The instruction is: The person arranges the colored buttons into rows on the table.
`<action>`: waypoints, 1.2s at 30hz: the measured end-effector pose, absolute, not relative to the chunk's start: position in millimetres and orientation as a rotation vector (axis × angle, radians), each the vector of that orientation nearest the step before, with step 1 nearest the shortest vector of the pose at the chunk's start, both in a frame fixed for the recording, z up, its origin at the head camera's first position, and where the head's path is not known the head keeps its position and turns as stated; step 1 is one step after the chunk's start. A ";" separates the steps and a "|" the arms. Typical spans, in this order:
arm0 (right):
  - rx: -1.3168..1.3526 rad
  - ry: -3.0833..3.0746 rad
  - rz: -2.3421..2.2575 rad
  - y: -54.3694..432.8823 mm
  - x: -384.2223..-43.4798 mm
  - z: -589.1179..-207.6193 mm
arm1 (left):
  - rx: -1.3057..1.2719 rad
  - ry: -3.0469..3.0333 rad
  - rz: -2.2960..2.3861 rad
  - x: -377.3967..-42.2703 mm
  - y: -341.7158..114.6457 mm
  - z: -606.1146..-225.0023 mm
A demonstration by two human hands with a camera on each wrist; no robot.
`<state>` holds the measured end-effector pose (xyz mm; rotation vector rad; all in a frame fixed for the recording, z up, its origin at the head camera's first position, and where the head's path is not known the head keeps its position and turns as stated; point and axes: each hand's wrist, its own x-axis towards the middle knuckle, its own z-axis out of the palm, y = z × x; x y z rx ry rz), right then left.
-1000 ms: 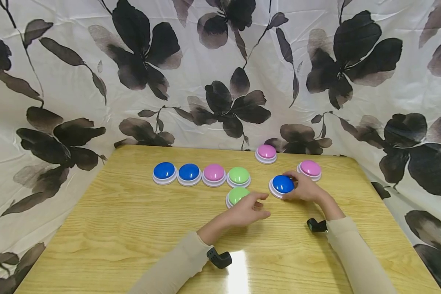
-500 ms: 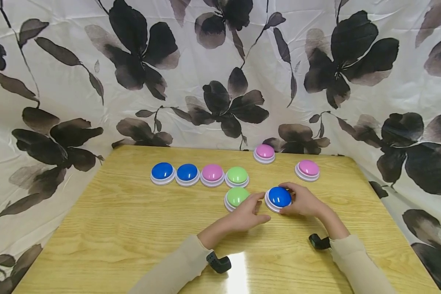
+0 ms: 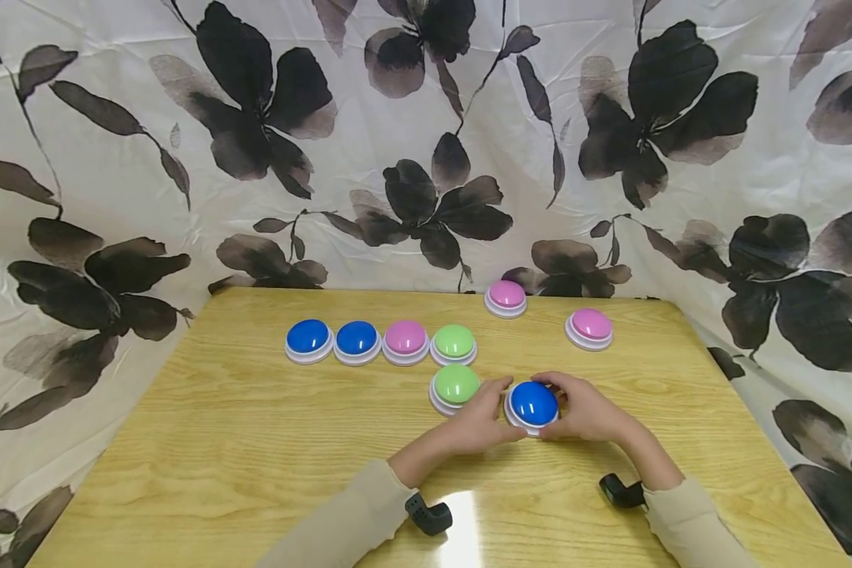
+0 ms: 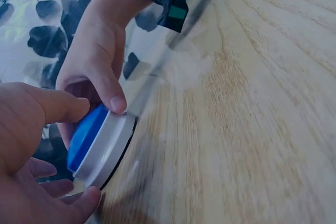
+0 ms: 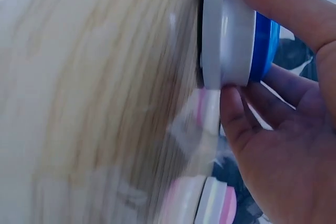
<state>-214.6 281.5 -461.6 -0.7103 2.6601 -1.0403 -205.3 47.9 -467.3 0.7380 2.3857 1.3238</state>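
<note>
My right hand holds a blue dome push button with a white base, thumb and fingers on its rim. In the right wrist view the thumb and fingertips press the white base of that button. My left hand is at the button's left side, fingers spread around that edge; in the left wrist view a fingertip is at its base. Whether the base is lifted off the wood I cannot tell. Left of that hand sits a green button, its lower right edge hidden by the hand.
Behind stands a row of two blue buttons, a pink button and another green button. Two more pink buttons sit at the back and right of the wooden table. A floral cloth hangs behind.
My right hand has brought the blue button toward the front and slightly left, away from the right pink button. The left hand has shifted slightly forward to its edge, and its fingers have spread.
</note>
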 end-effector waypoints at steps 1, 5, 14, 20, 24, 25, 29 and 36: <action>-0.712 2.650 -1.044 282.4 -214.3 -461.7 | 0.745 2.397 1.317 -205.2 49.1 -468.2; -0.711 2.604 -1.084 286.5 -213.9 -464.3 | 0.749 2.448 1.288 -205.2 54.7 -474.3; -0.688 2.572 -1.138 287.8 -210.6 -467.4 | 0.745 2.713 1.248 -197.4 70.6 -490.4; -0.665 2.553 -1.198 289.1 -205.2 -466.1 | 0.732 2.734 1.316 -192.7 72.0 -490.8; -0.653 2.579 -1.197 290.3 -199.0 -460.2 | 0.715 2.665 1.395 -191.0 68.8 -486.2; -0.652 2.586 -1.191 290.2 -197.4 -457.9 | 0.713 2.643 1.421 -190.3 67.5 -484.1; -0.683 2.619 -1.152 287.5 -191.0 -445.8 | 0.678 2.545 1.521 -185.7 59.7 -473.1; -0.745 2.657 -1.139 272.3 -178.5 -417.1 | 0.663 2.467 1.618 -177.3 38.0 -448.3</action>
